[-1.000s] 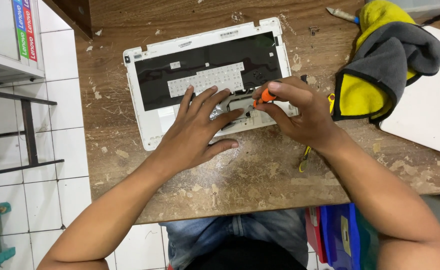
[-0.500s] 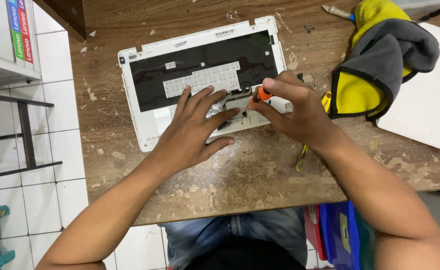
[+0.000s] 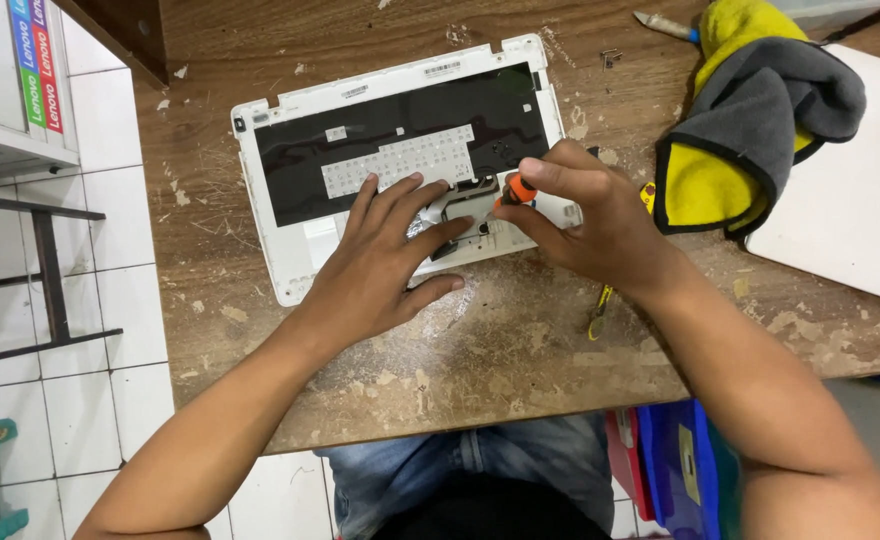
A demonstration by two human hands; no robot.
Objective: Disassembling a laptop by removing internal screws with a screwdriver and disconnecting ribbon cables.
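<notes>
Both hands are down on the work: left hand [image 3: 385, 258] spread flat, fingers open, pressing on the white plastic laptop shell [image 3: 400, 160] that lies upturned on the scarred wooden bench [image 3: 520, 350]. Right hand [image 3: 600, 225] is curled closed around a small orange-handled screwdriver [image 3: 516, 190], pinching it upright over the grey metal bracket [image 3: 465, 215] near the shell's front edge. Tip is hidden behind the fingers, so whether it sits in a screw I cannot tell. To do this well, I'd say: keep the driver square to the shell, push straight down, turn slowly, and let that flat palm stop the shell sliding. Just beside the right wrist lies a yellow-handled tool [image 3: 600, 312]; a yellow-and-grey cloth [image 3: 750, 130] sits further right.
</notes>
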